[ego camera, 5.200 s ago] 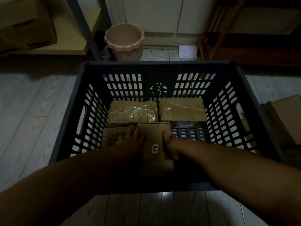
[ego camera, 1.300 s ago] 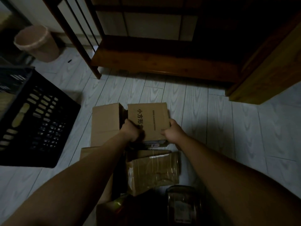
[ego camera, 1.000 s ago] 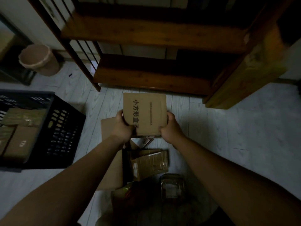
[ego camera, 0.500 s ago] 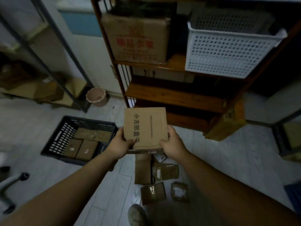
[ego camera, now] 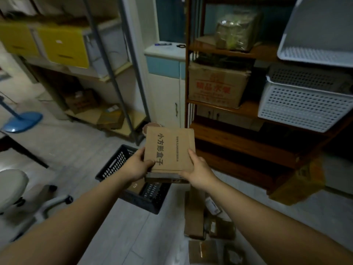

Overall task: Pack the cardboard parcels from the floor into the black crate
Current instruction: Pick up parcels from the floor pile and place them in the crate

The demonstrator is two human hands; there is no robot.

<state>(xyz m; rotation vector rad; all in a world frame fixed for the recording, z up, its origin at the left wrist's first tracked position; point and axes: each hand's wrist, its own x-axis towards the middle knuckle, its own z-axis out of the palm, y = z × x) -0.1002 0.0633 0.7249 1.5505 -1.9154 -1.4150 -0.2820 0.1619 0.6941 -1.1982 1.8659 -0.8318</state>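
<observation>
While the left hand [ego camera: 133, 167] and right hand [ego camera: 199, 174] grip the parcel [ego camera: 169, 150] by 2 sides, lower it level into the crate [ego camera: 116, 163].

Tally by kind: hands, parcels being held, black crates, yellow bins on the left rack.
Hands: 2 (left hand, right hand)
Held cardboard parcel: 1
Black crate: 1
Yellow bins: 2
Total: 6
</observation>
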